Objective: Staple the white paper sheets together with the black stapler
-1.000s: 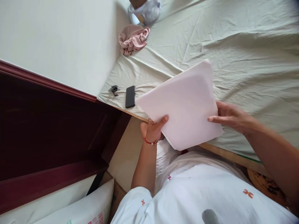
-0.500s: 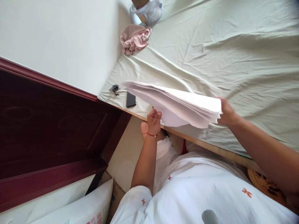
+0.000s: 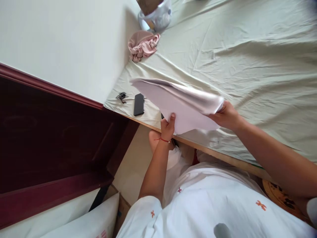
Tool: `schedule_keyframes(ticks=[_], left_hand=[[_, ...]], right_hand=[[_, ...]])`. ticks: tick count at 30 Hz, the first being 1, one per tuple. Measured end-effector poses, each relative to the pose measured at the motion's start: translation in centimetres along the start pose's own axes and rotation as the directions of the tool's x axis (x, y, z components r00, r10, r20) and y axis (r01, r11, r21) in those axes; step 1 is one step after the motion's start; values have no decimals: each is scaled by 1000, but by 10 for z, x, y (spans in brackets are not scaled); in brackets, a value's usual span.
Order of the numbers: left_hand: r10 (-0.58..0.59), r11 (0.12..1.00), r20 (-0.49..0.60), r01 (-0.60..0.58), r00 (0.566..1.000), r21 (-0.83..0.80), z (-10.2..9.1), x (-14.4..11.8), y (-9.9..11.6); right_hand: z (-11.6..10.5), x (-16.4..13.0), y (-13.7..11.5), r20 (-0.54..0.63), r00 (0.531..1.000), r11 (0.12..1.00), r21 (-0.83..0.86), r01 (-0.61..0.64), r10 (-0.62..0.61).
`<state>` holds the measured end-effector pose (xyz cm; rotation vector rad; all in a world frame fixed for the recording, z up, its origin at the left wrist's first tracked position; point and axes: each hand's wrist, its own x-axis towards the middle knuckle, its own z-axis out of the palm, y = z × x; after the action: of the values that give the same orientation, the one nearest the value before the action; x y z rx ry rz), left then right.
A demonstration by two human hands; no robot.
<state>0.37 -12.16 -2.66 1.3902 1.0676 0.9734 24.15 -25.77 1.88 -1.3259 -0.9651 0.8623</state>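
A bundle of white paper sheets [image 3: 183, 109] is held up at a slant over the near edge of the cloth-covered surface. My left hand [image 3: 168, 127] grips its lower left edge, thumb on the facing sheet and the other fingers hidden behind. At the other end my right hand [image 3: 226, 115] pinches the right side of the sheets, fingers closed around them. The upper part of the bundle curves away from me. Just left of the paper lies a black phone-like rectangle [image 3: 139, 104].
Pale green cloth [image 3: 247, 72] with wrinkles covers the surface. Keys [image 3: 121, 97] lie near its left corner. Farther back are a crumpled pink cloth [image 3: 143, 45] and a clear plastic container [image 3: 158, 18] beside the white wall. Dark red wooden panelling [image 3: 49, 138] stands at left.
My right hand has moved left and slightly up, now closed over the sheets' right end. My left thumb now lies on the front sheet. The fanned sheet edges have come closer together.
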Motion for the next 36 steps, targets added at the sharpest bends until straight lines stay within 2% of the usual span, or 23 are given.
schedule_keyframes(ticks=[2, 5, 7, 10, 13, 17, 19, 22, 24, 26, 29, 32, 34, 36], left_hand=[[-22, 999, -64, 24, 998, 21, 1, -12, 0], [-134, 991, -90, 132, 987, -36, 1, -35, -1], [-218, 968, -46, 210, 975, -139, 2, -52, -2], [-319, 905, 10, 307, 948, -293, 8, -75, -6], [-385, 867, 56, 382, 921, -321, 12, -90, -7], [-443, 846, 5, 420, 896, -329, 15, -97, -4], [-481, 821, -52, 430, 875, -375, 17, -97, 0], [-578, 751, -123, 467, 807, -467, 24, -94, 7], [-625, 709, -134, 486, 769, -511, 30, -93, 11], [-643, 691, -143, 489, 752, -533, 38, -94, 14], [-626, 701, -150, 469, 765, -537, 49, -98, 13], [-573, 727, -80, 461, 816, -509, 49, -98, 7], [-524, 759, -50, 439, 850, -481, 37, -90, 2], [-444, 817, -87, 363, 892, -448, 15, -75, -2]], right_hand=[[2, -5, -2, -33, 995, 988, 127, -89, 94], [-5, -15, -5, 24, 965, 928, 271, -256, 260], [-12, -21, -1, 67, 926, 882, 287, -374, 371], [-17, -32, 8, 67, 878, 827, 309, -471, 475], [-14, -42, 15, 84, 834, 777, 320, -541, 546], [-17, -50, 13, 121, 774, 733, 260, -629, 621], [-22, -54, 11, 150, 780, 727, 293, -621, 607], [-27, -63, 11, 93, 840, 744, 420, -520, 535], [-21, -74, 13, 23, 878, 749, 513, -420, 478], [-8, -87, 17, 24, 898, 735, 566, -374, 439], [22, -103, 23, 21, 890, 757, 516, -400, 456], [45, -102, 26, 21, 828, 715, 492, -497, 561], [47, -92, 25, -118, 798, 726, 510, -462, 591], [36, -79, 22, -168, 842, 797, 458, -394, 513]])
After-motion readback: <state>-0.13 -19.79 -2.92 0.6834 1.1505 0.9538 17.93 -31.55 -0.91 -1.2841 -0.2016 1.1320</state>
